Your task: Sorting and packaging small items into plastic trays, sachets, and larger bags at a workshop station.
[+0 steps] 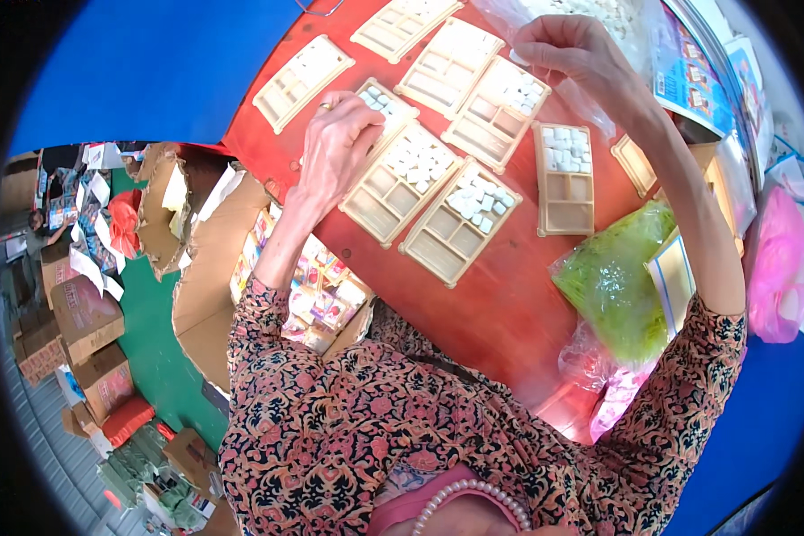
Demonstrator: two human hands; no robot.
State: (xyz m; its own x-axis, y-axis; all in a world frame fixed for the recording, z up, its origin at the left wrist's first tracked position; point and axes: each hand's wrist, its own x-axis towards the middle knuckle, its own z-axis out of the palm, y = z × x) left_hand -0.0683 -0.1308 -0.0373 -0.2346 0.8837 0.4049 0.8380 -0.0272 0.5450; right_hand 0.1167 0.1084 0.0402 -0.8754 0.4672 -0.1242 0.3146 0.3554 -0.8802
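My right hand (573, 61) is raised at the far right of the table, thumb and fingertips pinched on a small white piece (516, 57). My left hand (338, 143) is closed, its fingers bent over a beige compartment tray (407, 111) that holds white pieces. Whatever its fingertips grip is hidden. Nearer to me lie two more such trays, one (366, 214) beside another (433, 259), each with white cube-like pieces filling its far section. Another tray (567, 219) stands apart on the right, its white pieces in rows.
More beige trays lie on the red table (491, 313), including one (281, 109) at far left. A clear bag (621, 22) of white pieces sits at far right. A green plastic bag (630, 286) lies on the right side. An open carton (210, 241) with colourful packets stands to the left.
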